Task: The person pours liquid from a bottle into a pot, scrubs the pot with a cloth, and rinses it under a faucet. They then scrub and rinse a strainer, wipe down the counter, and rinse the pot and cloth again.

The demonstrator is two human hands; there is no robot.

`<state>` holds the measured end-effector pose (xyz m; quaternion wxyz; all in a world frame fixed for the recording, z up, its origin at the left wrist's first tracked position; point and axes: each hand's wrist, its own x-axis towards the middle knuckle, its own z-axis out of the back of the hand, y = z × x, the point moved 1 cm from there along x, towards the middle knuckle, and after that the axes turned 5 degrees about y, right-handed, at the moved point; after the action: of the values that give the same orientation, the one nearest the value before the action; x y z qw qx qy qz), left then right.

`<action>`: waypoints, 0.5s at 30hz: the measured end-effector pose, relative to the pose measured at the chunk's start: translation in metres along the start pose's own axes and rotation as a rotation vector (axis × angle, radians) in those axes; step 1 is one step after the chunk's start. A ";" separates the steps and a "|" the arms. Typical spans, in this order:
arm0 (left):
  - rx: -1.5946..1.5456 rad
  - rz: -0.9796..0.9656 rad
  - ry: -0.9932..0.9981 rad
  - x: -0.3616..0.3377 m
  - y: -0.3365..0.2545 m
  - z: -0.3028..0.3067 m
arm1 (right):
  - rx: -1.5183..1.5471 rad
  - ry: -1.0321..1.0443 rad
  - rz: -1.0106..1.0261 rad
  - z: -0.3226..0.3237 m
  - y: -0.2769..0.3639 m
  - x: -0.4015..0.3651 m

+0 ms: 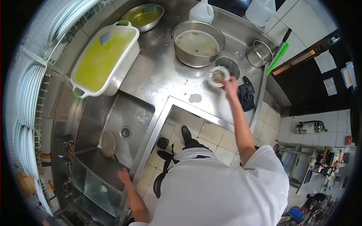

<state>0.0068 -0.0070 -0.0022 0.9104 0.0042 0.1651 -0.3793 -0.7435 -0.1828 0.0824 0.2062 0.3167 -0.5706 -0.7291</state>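
My right hand (230,87) grips the rim of a small white round dish (218,77) with brownish bits inside; it is slightly blurred. The dish is beside a round hole (227,67) in the steel counter. A black rubber glove (246,95) lies just right of this hand. Over the near edge of the sink, my left hand (123,175) has its fingers curled in, and whether they hold anything is hidden. Nearest to it is a round strainer (108,144) with a handle, lying in the sink (139,113).
A large pot (199,62) of cloudy water stands behind the hole, with a smaller steel pot (259,54) to the right. A white tub (124,60) and a metal bowl (156,25) hold yellowish liquid. Plates (30,94) fill a left rack. White jugs (201,12) stand behind.
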 end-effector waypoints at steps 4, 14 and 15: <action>-0.056 0.023 0.047 -0.012 -0.032 -0.036 | -0.831 -0.202 0.572 0.063 0.042 0.073; -0.055 0.167 -0.086 -0.012 -0.021 0.001 | -1.426 0.117 0.740 0.007 0.024 0.058; -0.051 0.091 -0.088 -0.011 -0.015 -0.011 | -1.352 0.036 0.754 0.008 0.019 0.058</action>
<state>-0.0138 -0.0082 -0.0074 0.9330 -0.0280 0.1339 -0.3329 -0.7912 -0.2206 0.0885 0.5983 -0.0821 -0.0673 -0.7942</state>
